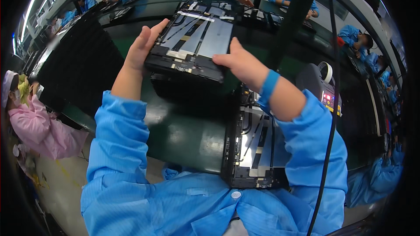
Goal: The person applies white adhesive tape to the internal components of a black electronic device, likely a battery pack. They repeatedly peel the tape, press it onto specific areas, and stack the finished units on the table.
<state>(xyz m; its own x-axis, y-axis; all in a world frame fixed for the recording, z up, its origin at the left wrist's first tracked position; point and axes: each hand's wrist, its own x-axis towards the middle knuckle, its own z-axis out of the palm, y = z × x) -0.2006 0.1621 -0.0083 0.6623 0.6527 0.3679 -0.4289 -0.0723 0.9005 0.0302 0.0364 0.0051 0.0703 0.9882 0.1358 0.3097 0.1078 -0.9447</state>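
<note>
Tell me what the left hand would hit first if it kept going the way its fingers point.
Probably the far row of opened tablets on the dark green belt; the left hand, gripping the raised open black tablet, points up-forward. Depth is unclear.

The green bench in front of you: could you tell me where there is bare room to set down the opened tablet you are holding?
Both the left hand and right hand grip the opened tablet. Bare green bench lies directly beneath it, bordered left by the black foam block and right by a second opened tablet. The far edge, with more devices, is crowded.
</note>
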